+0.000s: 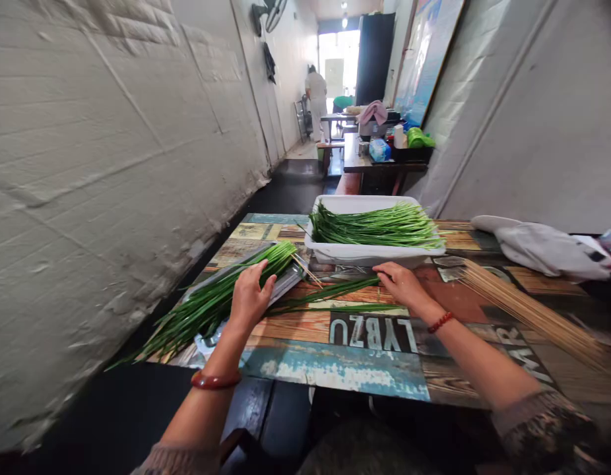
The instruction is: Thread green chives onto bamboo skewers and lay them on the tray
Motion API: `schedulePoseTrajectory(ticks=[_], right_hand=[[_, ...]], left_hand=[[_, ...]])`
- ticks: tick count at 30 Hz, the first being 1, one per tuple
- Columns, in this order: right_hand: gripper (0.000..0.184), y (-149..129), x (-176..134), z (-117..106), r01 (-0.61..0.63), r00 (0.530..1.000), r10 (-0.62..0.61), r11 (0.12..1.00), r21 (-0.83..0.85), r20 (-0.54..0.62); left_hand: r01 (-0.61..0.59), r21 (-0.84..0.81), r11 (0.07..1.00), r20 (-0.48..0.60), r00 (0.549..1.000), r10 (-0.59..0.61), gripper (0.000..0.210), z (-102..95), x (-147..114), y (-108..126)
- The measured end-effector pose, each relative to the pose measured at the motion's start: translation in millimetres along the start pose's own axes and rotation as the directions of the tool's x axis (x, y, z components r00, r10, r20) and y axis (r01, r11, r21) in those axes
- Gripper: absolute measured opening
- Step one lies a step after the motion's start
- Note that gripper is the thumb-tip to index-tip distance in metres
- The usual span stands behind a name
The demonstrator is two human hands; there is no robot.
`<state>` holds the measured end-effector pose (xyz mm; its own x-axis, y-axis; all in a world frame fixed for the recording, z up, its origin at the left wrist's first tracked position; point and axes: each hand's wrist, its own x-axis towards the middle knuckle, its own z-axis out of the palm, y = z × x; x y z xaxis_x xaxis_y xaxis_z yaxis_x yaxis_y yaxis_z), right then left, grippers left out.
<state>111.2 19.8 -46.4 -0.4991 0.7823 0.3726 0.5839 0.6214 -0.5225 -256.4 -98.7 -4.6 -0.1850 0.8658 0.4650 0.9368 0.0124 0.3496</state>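
A bundle of long green chives (206, 307) lies slanted across a grey tray (286, 284) on the left of the table. My left hand (251, 297) is at the bundle's right side, with thumb and fingers apart. On the tabletop, a few loose chives (330, 292) stretch between my two hands. The fingers of my right hand (403, 285) are closed on the pale ends of some of these. Thin wooden skewers (306, 269) stick out over the tray's edge. Just beyond, a white plastic basin (375, 254) holds many more chives (369, 225).
A sheaf of bamboo skewers (528, 313) lies on the right of the patterned table (345, 366). Behind it is a crumpled grey-white cloth (538, 247). Walls rise on both sides. Another table (352, 155) with bags and boxes stands farther back, and a person (316, 99) is near the doorway.
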Motion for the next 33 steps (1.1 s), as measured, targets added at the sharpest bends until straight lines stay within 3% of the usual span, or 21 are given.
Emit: schedulePoseTrajectory(ticks=[3, 7, 14, 19, 21, 24, 27, 30, 33], right_hand=[[0.032, 10, -5, -13, -0.002, 1.000, 0.005, 0.993, -0.121, 0.026], [0.032, -6, -9, -16, 0.001, 0.994, 0.029, 0.958, -0.285, 0.101], [0.018, -2, -33, -38, -0.075, 0.994, 0.099, 0.905, -0.420, 0.036], [0.019, 3, -57, -45, -0.141, 0.990, 0.125, 0.907, -0.397, -0.065], [0.019, 3, -56, -42, -0.088, 0.996, 0.080, 0.921, -0.380, -0.037], [0.019, 0, -52, -38, -0.001, 0.999, -0.011, 0.951, -0.309, -0.038], [0.020, -1, -51, -40, -0.004, 0.987, -0.032, 0.974, -0.228, -0.155], [0.022, 4, -53, -44, -0.044, 0.962, -0.003, 0.985, -0.167, -0.274], [0.024, 7, -55, -45, -0.053, 0.943, 0.010, 0.991, -0.121, -0.332]], left_hand=[[-0.078, -0.133, 0.988, 0.052, 0.995, 0.086, 0.042, 10.8, -14, 42], [-0.182, -0.286, 0.941, 0.171, 0.956, 0.237, 0.035, 37.2, -24, 97], [-0.343, -0.404, 0.848, 0.201, 0.871, 0.448, 0.032, 96.2, 10, 164], [-0.401, -0.345, 0.849, 0.255, 0.830, 0.496, 0.025, 107.1, 21, 207], [-0.413, -0.344, 0.843, 0.261, 0.820, 0.509, 0.025, 102.5, 28, 217], [-0.409, -0.306, 0.860, 0.182, 0.861, 0.474, 0.028, 88.5, 50, 230], [-0.407, -0.260, 0.876, 0.118, 0.887, 0.447, 0.031, 80.2, 87, 242], [-0.391, -0.187, 0.901, 0.216, 0.878, 0.426, 0.031, 90.9, 129, 249], [-0.381, -0.110, 0.918, 0.322, 0.860, 0.396, 0.030, 115.5, 165, 252]])
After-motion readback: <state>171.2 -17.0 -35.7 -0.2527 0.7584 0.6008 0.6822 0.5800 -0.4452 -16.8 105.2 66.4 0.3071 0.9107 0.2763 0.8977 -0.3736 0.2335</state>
